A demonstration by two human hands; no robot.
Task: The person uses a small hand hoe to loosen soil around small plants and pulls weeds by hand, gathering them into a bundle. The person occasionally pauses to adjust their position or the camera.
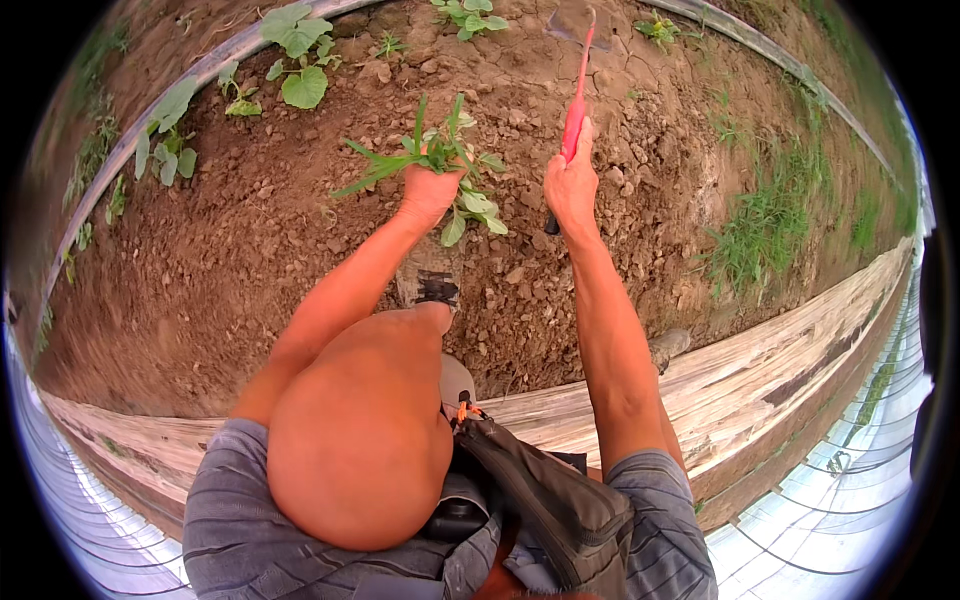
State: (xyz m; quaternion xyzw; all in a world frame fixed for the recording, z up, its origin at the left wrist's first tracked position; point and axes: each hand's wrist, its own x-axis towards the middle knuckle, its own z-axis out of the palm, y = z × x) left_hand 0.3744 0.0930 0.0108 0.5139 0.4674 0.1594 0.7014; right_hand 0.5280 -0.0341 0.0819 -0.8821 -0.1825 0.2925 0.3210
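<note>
My left hand (433,196) is closed around a bunch of pulled green weeds (427,154), long grass blades and broader leaves mixed together. Some leaves hang down on the hand's right side, above the soil. In my right hand (573,184) is a red-handled hand hoe (576,124), pointing away from me. Its black butt end shows below the fist. At the far end its flat grey blade lies against cracked soil, and the blade's exact outline blends into the ground. My two hands are apart, both above loose, crumbly brown soil (315,225).
Broad-leaved seedlings (304,86) grow at the upper left, beside a curved pale pipe or hose (247,43). A grass clump (765,225) stands on the right. Weathered wooden boarding (787,345) runs behind my shoes (437,289). A dark bag (547,495) hangs at my front.
</note>
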